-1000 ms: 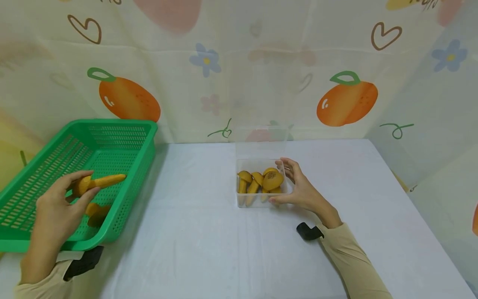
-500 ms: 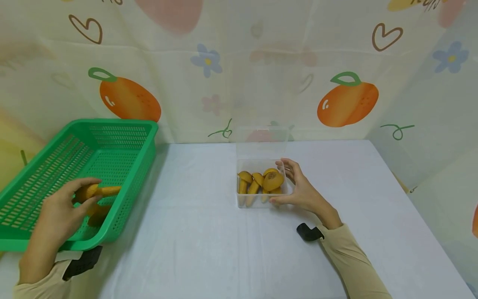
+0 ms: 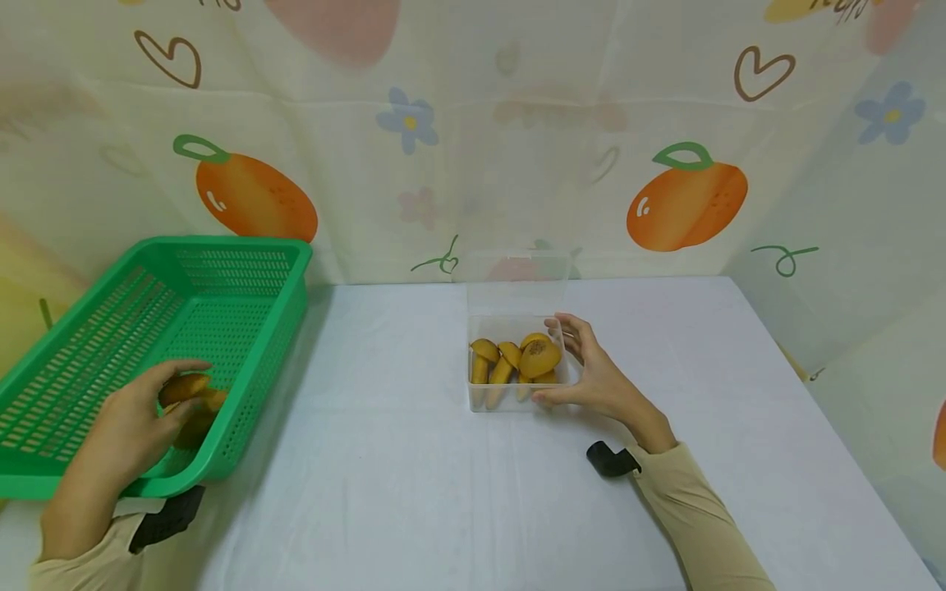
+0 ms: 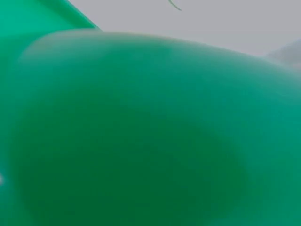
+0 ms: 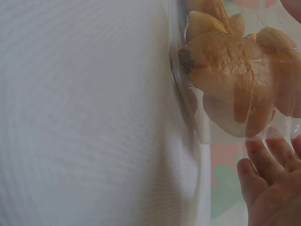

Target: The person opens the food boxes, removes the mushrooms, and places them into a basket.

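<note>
My left hand (image 3: 136,419) reaches down into the green basket (image 3: 296,283), in the head view at left. It pinches a yellow-brown mushroom (image 3: 183,388) between thumb and fingers, close over another mushroom (image 3: 194,428) lying there. At centre, my right hand (image 3: 602,377) holds the right end of a clear plastic box (image 3: 479,402), thumb at the front corner and fingers round the back one. Inside the box lie several mushrooms (image 3: 500,373), stems toward me. The right wrist view shows mushrooms (image 5: 230,66) through the box wall, fingertips right at it. Blurred green fills the left wrist view.
The box's transparent lid (image 3: 517,279) stands raised behind it. A white cloth covers the table (image 3: 384,476), and a fruit-patterned curtain (image 3: 473,148) hangs along the back. Black wrist mounts (image 3: 613,458) sit on both sleeves.
My left hand has lowered the mushroom deeper into the basket, and its stem has turned from pointing right to being mostly hidden. The right hand and the box have stayed in place.
</note>
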`<state>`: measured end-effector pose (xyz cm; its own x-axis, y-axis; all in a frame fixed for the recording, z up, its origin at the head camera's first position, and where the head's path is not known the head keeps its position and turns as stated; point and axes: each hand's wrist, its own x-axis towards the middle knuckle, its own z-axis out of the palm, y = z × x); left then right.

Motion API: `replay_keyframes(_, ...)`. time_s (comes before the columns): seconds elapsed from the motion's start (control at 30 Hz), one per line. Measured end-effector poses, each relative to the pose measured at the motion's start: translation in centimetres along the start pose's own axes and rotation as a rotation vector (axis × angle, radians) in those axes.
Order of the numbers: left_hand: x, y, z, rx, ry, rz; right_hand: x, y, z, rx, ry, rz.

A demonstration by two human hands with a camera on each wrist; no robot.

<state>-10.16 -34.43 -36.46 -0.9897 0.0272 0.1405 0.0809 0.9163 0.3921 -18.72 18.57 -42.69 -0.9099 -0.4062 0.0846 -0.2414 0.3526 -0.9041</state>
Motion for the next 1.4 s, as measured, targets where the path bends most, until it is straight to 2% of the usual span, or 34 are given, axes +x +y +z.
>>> replay_keyframes(0.1, 0.0, 0.0, 0.0, 0.006, -0.002, -0.008, 0.0, -0.1, 0.0, 0.001, 0.000, 0.000)
replay_keyframes(0.33, 0.2, -0.2, 0.1, -0.021, -0.059, -0.014, 0.0, -0.1, 0.0, 0.003, 0.001, -0.004)
replay_keyframes(0.47, 0.2, 0.1, 0.2, -0.038, -0.048, 0.002, 0.0, 0.0, 0.0, 0.003, 0.001, -0.006)
replay_keyframes(0.63, -0.1, 1.1, 0.0, -0.062, -0.024, 0.026, 0.0, 0.0, 0.0, 0.007, 0.001, -0.025)
replay_keyframes(1.07, -0.4, 4.2, 0.2, -0.095, 0.113, 0.113, 0.1, -0.1, -0.1, -0.003, 0.002, -0.018)
replay_keyframes(1.13, -0.3, 4.8, 0.4, -0.098, 0.129, 0.140, 0.1, -0.1, -0.1, -0.002, 0.003, -0.015)
replay_keyframes(1.4, -0.1, 7.0, 2.1, -0.090, 0.260, 0.284, 0.1, -0.1, 0.0, 0.013, -0.001, -0.019)
